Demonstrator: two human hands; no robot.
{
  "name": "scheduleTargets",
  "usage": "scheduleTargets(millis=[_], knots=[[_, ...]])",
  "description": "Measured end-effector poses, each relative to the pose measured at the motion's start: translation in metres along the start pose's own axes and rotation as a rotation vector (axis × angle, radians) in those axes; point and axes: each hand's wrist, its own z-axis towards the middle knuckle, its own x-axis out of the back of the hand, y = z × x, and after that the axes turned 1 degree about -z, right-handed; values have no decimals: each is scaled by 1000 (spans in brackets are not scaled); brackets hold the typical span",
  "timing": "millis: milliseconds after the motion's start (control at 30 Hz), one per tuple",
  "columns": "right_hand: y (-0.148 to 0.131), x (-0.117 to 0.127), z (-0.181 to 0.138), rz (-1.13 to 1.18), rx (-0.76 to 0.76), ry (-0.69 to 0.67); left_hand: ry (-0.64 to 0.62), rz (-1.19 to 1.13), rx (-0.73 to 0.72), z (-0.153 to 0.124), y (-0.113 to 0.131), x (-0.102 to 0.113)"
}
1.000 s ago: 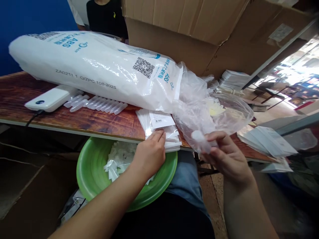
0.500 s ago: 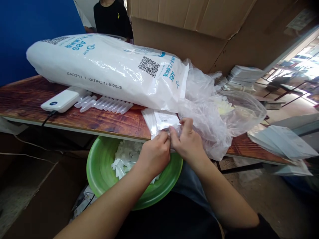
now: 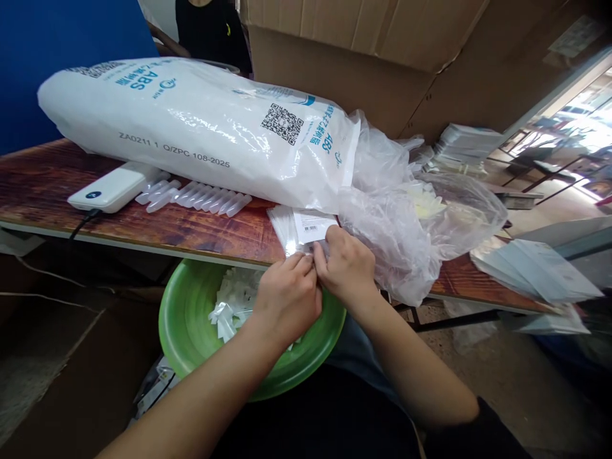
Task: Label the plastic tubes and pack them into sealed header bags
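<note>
At the table's front edge, my left hand [image 3: 291, 294] and my right hand [image 3: 346, 262] meet, fingers closed and pinching the near edge of a clear plastic bag. The fingers hide most of that edge. Just beyond them lies a white printed card [image 3: 313, 227] with a barcode, on a stack of clear plastic sleeves [image 3: 283, 228]. Below my hands stands a green basin [image 3: 184, 344] with small white pieces [image 3: 228, 319] in it, partly covered by my left forearm.
A large white ABS sack [image 3: 191, 121] lies along the wooden table [image 3: 201, 237]. Several translucent plastic tubes [image 3: 210, 197] and a white corded device [image 3: 112, 188] lie before it. To the right are crumpled clear bags [image 3: 392, 236] and white packets [image 3: 535, 268]. A person [image 3: 210, 32] is behind.
Both hands have shifted slightly left relative to the table edge, and my right fingers have curled down closer to the left ones. The whole view has shifted slightly.
</note>
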Motion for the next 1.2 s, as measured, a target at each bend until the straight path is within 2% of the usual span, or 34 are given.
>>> scheduleTargets(millis=[100,200,267,400,533,667,800,967,1067,1200], knots=[[-9,-10,13,16,-55,10,-4,24,28,2,-2,6],[-8,-6,17,140,-68,30,-39,20,66,2,-3,10],[0,9,15,282,-3,9,-62,-4,78,2,-5,12],[34,37,10,460,232,-98,-81,-86,66,4,-15,16],[62,34,20,449,380,-248,-121,-123,19,10,-27,18],[64,19,33,292,390,-376,-153,-114,-70,13,-36,19],[52,16,33,130,370,-312,-181,-144,-122,7,-44,15],[49,9,31,86,497,-263,-135,-160,-160,-1,-53,9],[51,-2,35,131,528,-241,-121,-149,-176,-1,-57,8],[54,-13,39,302,441,-190,-104,-146,-178,1,-59,10]])
